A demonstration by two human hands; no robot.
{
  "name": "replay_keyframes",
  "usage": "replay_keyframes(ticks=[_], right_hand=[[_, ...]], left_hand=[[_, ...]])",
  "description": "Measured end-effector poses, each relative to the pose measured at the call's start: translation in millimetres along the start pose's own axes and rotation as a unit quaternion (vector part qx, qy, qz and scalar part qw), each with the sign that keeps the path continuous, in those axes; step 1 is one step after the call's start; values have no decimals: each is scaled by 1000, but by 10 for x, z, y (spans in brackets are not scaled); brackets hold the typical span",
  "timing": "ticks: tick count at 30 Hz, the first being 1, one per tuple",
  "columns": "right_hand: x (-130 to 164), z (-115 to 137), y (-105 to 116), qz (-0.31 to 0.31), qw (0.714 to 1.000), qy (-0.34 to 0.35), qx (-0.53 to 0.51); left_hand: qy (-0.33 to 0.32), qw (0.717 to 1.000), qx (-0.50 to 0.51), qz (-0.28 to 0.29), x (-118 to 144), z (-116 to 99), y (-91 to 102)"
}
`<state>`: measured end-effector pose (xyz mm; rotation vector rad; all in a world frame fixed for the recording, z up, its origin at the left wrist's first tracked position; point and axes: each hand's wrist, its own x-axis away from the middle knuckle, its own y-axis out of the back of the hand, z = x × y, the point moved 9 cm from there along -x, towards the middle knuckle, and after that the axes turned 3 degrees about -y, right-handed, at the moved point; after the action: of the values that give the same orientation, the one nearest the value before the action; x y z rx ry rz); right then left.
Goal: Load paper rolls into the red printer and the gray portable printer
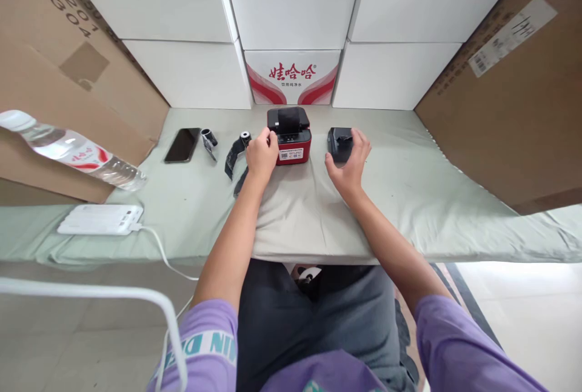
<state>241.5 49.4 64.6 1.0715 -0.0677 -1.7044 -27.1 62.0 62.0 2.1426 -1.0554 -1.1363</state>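
Note:
A small red and black machine like a label printer (293, 152) stands on the cloth, a white label on its front and black film over its top. My left hand (262, 152) is closed at its left side, fingertips curled in against the edge; what they pinch, if anything, is hidden. Beside that hand lies a black ribbon strip (233, 154) with a small roll (245, 136) at its end. My right hand (351, 168) is around a black boxy plastic part (340, 142) to the right of the machine, thumb and fingers on its sides.
A phone (182, 145) and another small roll (208, 136) lie to the left. A water bottle (82, 152) and a white power bank (97, 220) with a cable are farther left. Cardboard boxes (518, 89) flank the cloth-covered surface (318, 228); white boxes (291, 4) stand behind.

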Motion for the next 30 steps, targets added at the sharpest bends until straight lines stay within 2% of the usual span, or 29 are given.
replay_keyframes(ticks=[5, 8, 11, 15, 16, 18, 20, 21, 25, 30], right_hand=[[43, 257, -83, 18, 998, 52, -32], [-75, 388, -232, 71, 992, 63, -83], [-398, 404, -435, 119, 986, 16, -116], [-984, 350, -753, 143, 977, -53, -151], [-1096, 352, -875, 171, 973, -61, -142], [-1206, 383, -1165, 268, 956, -69, -95], [-1182, 423, -1398, 357, 932, -68, -23], [-1155, 439, -1464, 378, 923, -68, 16], [-1073, 490, -1537, 396, 903, -77, 146], [-1049, 552, -1580, 456, 862, -69, 211]], left_hand=[[8, 1000, 2, 12, -13, -19, -20], [18, 1000, 9, 19, 43, 2, -63], [16, 1000, 1, 17, 92, 27, -87], [-11, 999, -29, 5, 118, 51, -60], [-17, 999, -34, 5, 120, 58, -54], [-29, 999, -38, 7, 122, 65, -53], [-39, 999, -34, 9, 127, 67, -69], [-42, 999, -30, 7, 129, 70, -78], [-43, 999, -8, -16, 142, 89, -104], [-47, 998, 15, -26, 148, 92, -135]])
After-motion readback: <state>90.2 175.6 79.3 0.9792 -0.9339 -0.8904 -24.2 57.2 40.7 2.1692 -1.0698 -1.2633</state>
